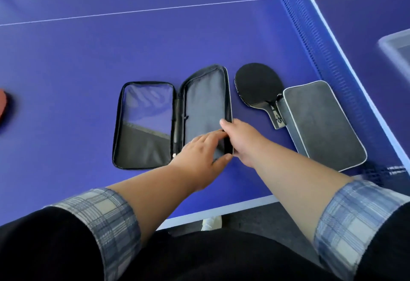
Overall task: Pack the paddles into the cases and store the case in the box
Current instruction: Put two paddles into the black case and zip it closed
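Gripping the right rim of the open case (199, 103), your right hand (241, 140) has its thumb (223, 123) on top of the edge. The fingers curl round the outside, mostly hidden. Your left hand (199, 154) lies on the same half, near its front right corner. Its fingers are fairly straight and pressed flat on the grey lining, with the tips right beside the right hand. It clasps nothing that can be seen.

The open case lies spread flat on the blue table (88, 47), both halves up. Left half: a clear pocket (146, 107) over dark fabric, nothing in it. Right half: plain grey lining, holding only your fingers — no paddle inside either half.

Just beside the open case on the right lies the black paddle (257, 85), flat, blade away from you. Its handle is angled toward you and touches the left edge of the closed case (321, 123). That grey case lies flat, near the table's front edge; its contents cannot be told.

At the far left frame edge a red paddle (3, 105) shows, blurred and cut off, well apart from the cases. The net (321, 43) runs diagonally at right. Beyond it, at the right frame edge, sits the box (397, 45) — pale, blurred, only partly in view, its inside not readable.

Plaid cuffs (106, 220) are rolled back on both forearms.
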Motion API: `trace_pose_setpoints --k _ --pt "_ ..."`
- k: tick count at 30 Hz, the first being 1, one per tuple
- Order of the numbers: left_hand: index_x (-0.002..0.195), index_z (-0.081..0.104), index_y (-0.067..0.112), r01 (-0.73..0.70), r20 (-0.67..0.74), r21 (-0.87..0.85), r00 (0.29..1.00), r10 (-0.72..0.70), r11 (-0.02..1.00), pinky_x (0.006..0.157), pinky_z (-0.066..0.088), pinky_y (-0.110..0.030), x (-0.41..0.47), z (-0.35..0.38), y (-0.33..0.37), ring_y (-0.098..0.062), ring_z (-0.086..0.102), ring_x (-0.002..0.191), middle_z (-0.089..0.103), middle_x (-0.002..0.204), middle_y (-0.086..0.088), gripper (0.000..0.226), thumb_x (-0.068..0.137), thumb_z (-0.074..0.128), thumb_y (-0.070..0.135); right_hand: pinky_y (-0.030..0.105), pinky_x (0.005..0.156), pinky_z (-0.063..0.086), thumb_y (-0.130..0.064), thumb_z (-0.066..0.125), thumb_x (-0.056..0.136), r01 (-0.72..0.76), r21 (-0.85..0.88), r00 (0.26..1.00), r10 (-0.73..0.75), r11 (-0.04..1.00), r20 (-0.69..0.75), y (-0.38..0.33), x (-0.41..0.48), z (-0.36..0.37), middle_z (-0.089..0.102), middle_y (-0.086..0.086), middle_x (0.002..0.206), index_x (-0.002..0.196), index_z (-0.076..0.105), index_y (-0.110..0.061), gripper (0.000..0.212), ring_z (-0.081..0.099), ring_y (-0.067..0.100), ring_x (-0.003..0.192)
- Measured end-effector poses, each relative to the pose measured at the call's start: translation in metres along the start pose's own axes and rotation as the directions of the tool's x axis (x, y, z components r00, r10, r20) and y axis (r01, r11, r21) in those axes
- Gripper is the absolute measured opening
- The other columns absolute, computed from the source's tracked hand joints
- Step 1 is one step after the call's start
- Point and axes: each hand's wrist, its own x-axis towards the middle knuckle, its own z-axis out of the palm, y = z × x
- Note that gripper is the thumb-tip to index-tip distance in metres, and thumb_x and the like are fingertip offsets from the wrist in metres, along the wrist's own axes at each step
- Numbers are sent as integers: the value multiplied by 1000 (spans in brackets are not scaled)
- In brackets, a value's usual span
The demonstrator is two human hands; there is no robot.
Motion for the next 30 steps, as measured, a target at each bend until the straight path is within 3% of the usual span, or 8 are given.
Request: trace_pose_setpoints --k 4,6,8,10,15,20,27,30 --pt "152 13 40 109 212 257 963 -165 960 120 12 -43 16 23 -26 -19 10 149 16 162 8 67 94 40 58 33 90 45 -45 54 94 93 -459 939 -231 884 -255 11 20 -30 62 -3 126 128 58 -23 41 58 24 118" --pt "153 14 41 67 292 392 937 -193 917 119 4 -45 25 32 -38 -21 -2 150 2 164 7 64 95 36 58 39 101 41 -39 59 94 67 -635 838 -389 770 -384 11 34 -54 54 2 139 137 54 -18 49 50 26 127" --pt "152 12 42 38 307 449 932 -194 892 118 2 -45 32 39 -45 -23 -9 149 -8 164 6 65 94 37 57 43 109 38 -37 61 93 -34 -721 823 -390 692 -414 11 47 -74 49 5 145 141 50 -15 54 44 31 133" --pt "152 7 43 20 295 476 938 -182 879 117 3 -45 37 46 -47 -24 -10 148 -12 163 5 69 93 38 57 44 109 38 -34 62 93 -117 -741 857 -310 661 -412 12 58 -83 49 8 145 142 47 -14 55 43 33 134" --pt "152 5 42 51 310 472 925 -220 880 116 9 -47 46 47 -35 -25 -11 148 -14 163 4 79 86 40 68 41 100 41 -18 60 95 -208 -771 804 -343 602 -485 12 74 -85 50 10 141 139 46 -18 47 43 33 129" --pt "153 2 41 68 357 518 889 -288 853 114 16 -48 48 35 -24 -30 -8 148 -16 163 3 75 91 38 63 44 99 43 -12 64 91 -250 -757 803 -308 604 -511 8 76 -83 51 15 137 135 42 -13 50 48 37 125" --pt "154 3 38 122 355 506 873 -335 854 114 18 -50 47 32 -15 -33 -5 147 -15 163 0 76 92 41 61 40 81 50 -26 68 91 -176 -630 848 -209 757 -487 12 67 -66 60 16 123 122 38 -6 47 63 39 105" --pt "153 15 37 162 330 414 890 -314 896 115 17 -49 47 28 -19 -30 -3 148 -7 164 2 69 93 42 59 36 73 45 -24 60 90 -22 -362 858 -168 932 -485 7 61 -56 58 10 114 125 37 -12 45 58 33 89"
